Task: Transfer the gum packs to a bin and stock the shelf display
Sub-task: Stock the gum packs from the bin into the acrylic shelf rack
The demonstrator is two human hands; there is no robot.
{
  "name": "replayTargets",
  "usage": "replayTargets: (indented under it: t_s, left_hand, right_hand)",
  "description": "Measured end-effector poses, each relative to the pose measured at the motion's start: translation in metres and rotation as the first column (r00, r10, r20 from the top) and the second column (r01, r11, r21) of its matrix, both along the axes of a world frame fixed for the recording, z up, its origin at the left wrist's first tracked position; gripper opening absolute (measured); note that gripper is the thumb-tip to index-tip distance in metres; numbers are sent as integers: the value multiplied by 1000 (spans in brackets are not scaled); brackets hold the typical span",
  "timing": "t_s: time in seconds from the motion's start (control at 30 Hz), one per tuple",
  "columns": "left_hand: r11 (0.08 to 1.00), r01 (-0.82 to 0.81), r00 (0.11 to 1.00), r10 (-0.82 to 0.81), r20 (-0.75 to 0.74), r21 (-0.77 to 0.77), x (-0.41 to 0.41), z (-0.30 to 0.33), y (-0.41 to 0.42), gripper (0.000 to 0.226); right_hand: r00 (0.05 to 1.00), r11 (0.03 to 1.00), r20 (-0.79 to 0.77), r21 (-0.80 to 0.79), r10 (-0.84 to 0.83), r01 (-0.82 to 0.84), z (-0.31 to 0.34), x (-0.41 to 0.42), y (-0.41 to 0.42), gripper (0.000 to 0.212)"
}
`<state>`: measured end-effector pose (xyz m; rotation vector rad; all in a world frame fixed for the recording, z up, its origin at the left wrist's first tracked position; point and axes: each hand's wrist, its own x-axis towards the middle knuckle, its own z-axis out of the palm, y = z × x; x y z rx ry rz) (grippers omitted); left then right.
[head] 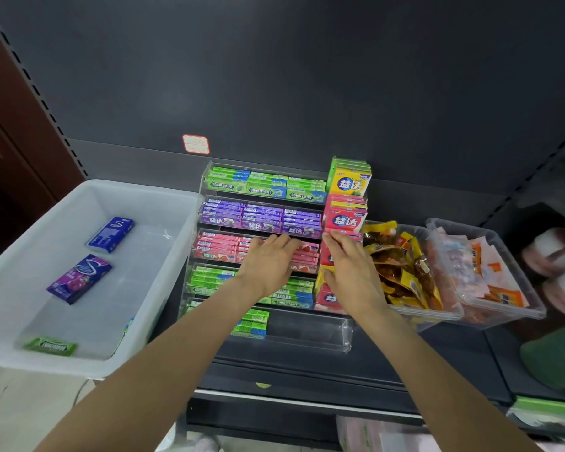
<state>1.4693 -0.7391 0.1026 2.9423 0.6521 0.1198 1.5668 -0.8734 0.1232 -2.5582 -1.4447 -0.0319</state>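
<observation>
- A translucent white plastic bin (163, 203) stands at the left, smooth-walled and rectangular. On its floor lie three flat glossy gum packs, well apart: a blue pack (111, 234), a purple pack (79, 278) and a green Doublemint pack (50, 346).
- Just beside it, a clear acrylic tiered display (310, 327) holds slim rectangular gum packs in stepped rows: green Doublemint row (265, 184) on top, then purple row (261, 218), then pink row (217, 247), with more green below.
- The left hand (268, 262) lies flat on the pink row, fingers straight, grasping nothing.
- The right hand (349, 272) rests with fingers extended against the boxy red and yellow cartons (346, 218) at the display's right edge; no grasp shows.
- Right of that, two clear plastic tubs (499, 308) hold crinkled foil snack packets.
</observation>
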Motion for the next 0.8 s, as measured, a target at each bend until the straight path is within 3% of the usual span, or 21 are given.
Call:
replayTargets:
  t_s: [0.13,0.23,0.33,0.8]
  left_hand:
    - [996,-55,998,58,36,-71,-4,-1,1,43]
    - [997,-76,996,77,37,-20,-11,-4,5,40]
    - [997,-73,997,72,26,25,-14,-4,11,39]
    - [995,-70,996,65,-62,-78,-10,6,14,44]
  right_hand:
    - [1000,1000,-14,-1,-5,5,0,-1,-1,70]
    - [1000,1000,-15,1,1,-1,1,-1,-1,69]
    - [1000,1000,-10,2,6,-6,1,-1,-2,68]
    - [1000,1000,-11,-16,-17,17,2,-4,0,71]
